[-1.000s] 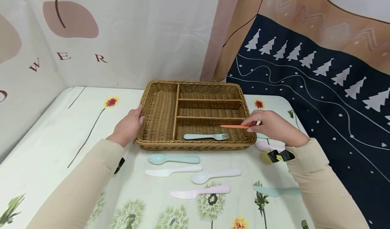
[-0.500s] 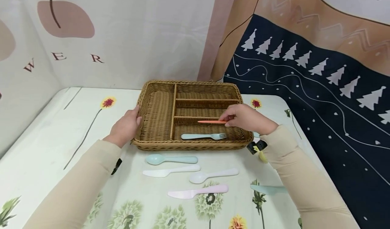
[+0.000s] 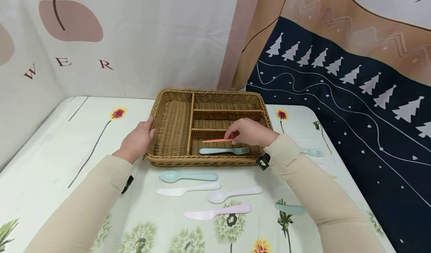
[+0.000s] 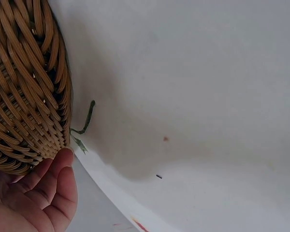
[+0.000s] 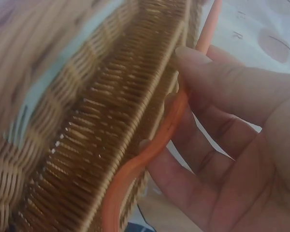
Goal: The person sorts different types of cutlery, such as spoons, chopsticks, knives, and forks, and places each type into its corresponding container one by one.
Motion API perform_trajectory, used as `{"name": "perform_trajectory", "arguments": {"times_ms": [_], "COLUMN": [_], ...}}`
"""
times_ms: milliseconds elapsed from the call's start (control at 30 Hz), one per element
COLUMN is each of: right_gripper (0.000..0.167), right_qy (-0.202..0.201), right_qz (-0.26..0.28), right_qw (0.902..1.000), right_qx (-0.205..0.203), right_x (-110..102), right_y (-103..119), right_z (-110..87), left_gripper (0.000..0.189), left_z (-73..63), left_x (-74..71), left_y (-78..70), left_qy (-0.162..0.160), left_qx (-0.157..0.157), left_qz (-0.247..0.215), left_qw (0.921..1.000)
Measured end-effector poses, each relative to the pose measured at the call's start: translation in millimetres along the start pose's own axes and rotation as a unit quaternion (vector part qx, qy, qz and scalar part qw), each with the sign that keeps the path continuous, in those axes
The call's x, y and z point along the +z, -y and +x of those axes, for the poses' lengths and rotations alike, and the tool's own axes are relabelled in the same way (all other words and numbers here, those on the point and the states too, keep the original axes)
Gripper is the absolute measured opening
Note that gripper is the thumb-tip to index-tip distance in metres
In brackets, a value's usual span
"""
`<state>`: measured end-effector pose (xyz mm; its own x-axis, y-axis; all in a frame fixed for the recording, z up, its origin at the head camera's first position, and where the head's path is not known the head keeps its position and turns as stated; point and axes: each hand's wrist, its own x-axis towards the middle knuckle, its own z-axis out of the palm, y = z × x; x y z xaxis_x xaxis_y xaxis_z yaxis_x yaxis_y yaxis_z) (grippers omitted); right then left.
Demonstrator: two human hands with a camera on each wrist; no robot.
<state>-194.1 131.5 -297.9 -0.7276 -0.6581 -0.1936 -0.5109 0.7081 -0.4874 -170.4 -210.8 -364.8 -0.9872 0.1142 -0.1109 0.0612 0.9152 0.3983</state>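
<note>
One left hand (image 3: 136, 139) gripped the brown wicker tray (image 3: 202, 161) by its left edge, apparently to steady it, while the right hand (image 3: 250, 131) pinched a slim orange plastic utensil (image 3: 217, 140) over the near-edge compartment (image 3: 196, 143).

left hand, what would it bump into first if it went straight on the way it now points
Most likely the wicker tray: the left hand holds its left side, so going on would press into it; depth is hard to tell.
</note>
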Motion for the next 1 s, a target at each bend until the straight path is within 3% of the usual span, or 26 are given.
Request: {"name": "perform_trajectory", "arguments": {"times_ms": [533,1000], "right_gripper": [0.022,0.019], "right_qy": [0.042,0.082], "right_qz": [-0.021,-0.110], "right_qw": [0.9989,0.9906], "right_qx": [-0.007,0.000], "right_x": [20.8,27.0], "right_y": [5.2,10.2], "right_z": [18.6,30.9], "left_gripper": [0.055,0.055], "left_z": [-1.1,0.0], "left_x": [-0.2,0.1], "left_y": [-0.7,1.5], "left_qy": [-0.003,0.001], "left_qx": [0.001,-0.001], "left_qz": [-0.001,-0.005], "left_qw": [1.0000,1.0000]}}
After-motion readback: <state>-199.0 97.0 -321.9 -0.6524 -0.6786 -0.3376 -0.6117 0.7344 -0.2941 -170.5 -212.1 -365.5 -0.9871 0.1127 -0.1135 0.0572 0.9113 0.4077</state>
